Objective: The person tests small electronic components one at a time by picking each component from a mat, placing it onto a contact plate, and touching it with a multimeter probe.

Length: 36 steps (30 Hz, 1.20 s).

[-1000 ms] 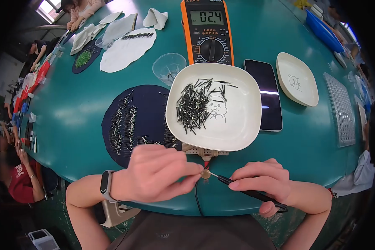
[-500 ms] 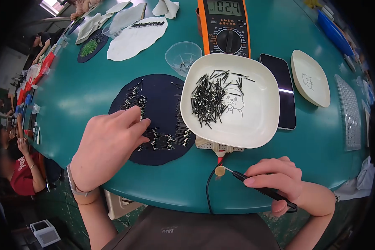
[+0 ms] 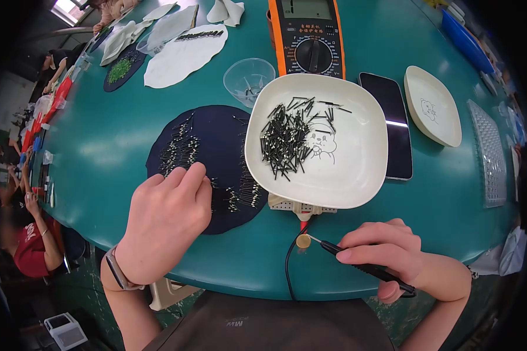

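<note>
My left hand (image 3: 167, 225) is over the round dark blue mat (image 3: 214, 131), its fingers bent and pressed together; whatever they hold is hidden. Rows of small black pin-like parts (image 3: 181, 149) with pale ends lie on that mat. In my right hand (image 3: 386, 248) is a black multimeter test probe (image 3: 331, 247), its metal tip at a small brass disc (image 3: 303, 241) near the table's front edge. A cream bowl (image 3: 351, 181) with a pile of the same black parts (image 3: 284, 140) sits between my hands, above a beige fixture (image 3: 301, 207) with a red piece. Behind it stands an orange multimeter (image 3: 313, 38).
A clear cup (image 3: 240, 76) stands left of the multimeter. To the right lie a phone (image 3: 397, 149), a second cream dish (image 3: 445, 126) and a clear gridded tray (image 3: 487, 158). White cloths (image 3: 184, 61) lie at the back left. Other people sit at the left.
My left hand has drawn its fingers together and turned with its back upward. The meter display went from 02.4 to 1. The view shifted slightly; my right hand keeps its probe at the disc.
</note>
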Each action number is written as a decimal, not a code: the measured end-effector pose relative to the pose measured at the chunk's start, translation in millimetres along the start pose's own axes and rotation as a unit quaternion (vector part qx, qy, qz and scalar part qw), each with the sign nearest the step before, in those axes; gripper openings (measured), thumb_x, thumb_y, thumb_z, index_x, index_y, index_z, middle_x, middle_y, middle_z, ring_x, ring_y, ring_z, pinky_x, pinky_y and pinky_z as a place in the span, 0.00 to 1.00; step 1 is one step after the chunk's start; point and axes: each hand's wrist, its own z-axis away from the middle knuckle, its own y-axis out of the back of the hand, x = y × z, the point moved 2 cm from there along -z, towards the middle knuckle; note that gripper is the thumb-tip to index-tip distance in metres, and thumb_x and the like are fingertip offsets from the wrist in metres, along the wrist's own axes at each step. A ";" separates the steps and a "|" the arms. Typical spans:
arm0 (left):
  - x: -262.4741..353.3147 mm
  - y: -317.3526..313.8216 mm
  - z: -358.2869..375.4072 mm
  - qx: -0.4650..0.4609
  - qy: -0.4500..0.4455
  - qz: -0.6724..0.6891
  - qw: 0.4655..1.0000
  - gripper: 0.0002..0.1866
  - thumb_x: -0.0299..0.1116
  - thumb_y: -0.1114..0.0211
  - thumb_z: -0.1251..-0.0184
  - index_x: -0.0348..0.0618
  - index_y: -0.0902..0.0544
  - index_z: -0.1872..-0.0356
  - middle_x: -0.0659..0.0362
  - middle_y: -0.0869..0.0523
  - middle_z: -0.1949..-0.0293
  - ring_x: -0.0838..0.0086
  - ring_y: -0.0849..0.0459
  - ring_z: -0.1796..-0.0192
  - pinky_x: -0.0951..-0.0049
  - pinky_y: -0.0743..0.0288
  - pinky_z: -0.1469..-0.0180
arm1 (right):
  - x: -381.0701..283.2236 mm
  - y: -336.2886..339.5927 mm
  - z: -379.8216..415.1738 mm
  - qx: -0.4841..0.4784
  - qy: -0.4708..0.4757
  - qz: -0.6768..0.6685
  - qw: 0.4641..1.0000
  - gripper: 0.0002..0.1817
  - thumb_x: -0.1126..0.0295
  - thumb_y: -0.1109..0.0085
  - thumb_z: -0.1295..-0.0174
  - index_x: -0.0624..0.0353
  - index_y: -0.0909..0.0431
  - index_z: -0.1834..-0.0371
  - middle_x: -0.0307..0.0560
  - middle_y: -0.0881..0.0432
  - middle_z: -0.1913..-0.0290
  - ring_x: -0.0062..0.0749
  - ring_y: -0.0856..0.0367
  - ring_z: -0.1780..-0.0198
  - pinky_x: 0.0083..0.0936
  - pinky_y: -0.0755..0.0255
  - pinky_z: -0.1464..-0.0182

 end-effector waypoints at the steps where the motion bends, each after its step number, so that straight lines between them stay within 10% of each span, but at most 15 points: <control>1: -0.9 -0.6 -1.2 0.002 0.004 0.001 1.000 0.12 0.25 0.32 0.47 0.36 0.15 0.60 0.59 0.24 0.67 0.70 0.19 0.65 0.68 0.28 0.67 | 0.4 -0.4 -0.1 0.002 0.002 -0.003 1.000 0.34 0.41 0.53 0.24 0.66 0.14 0.48 0.52 0.16 0.59 0.30 0.19 0.75 0.22 0.27 0.77; 24: -52.0 -23.7 -38.8 0.313 0.027 0.123 0.941 0.06 0.23 0.25 0.42 0.40 0.12 0.64 0.59 0.19 0.71 0.70 0.18 0.74 0.69 0.27 0.74 | -3.5 1.7 0.7 -0.024 -0.005 0.016 1.000 0.32 0.45 0.53 0.24 0.66 0.15 0.46 0.52 0.15 0.56 0.32 0.15 0.70 0.22 0.25 0.75; 30: -7.1 10.8 -20.7 0.165 -0.073 0.560 0.809 0.11 0.16 0.29 0.39 0.35 0.10 0.55 0.54 0.08 0.64 0.70 0.09 0.67 0.74 0.17 0.66 | -2.7 2.4 3.9 -0.015 -0.003 0.026 1.000 0.31 0.44 0.51 0.25 0.65 0.15 0.45 0.51 0.15 0.55 0.30 0.15 0.70 0.21 0.26 0.75; 36: 30.3 -15.6 -29.2 0.139 -0.123 0.623 0.760 0.10 0.22 0.28 0.36 0.37 0.09 0.54 0.56 0.12 0.76 0.75 0.16 0.78 0.77 0.28 0.77 | -1.6 1.9 2.3 0.001 0.009 0.029 1.000 0.31 0.45 0.51 0.25 0.65 0.15 0.44 0.50 0.15 0.55 0.30 0.15 0.69 0.20 0.29 0.76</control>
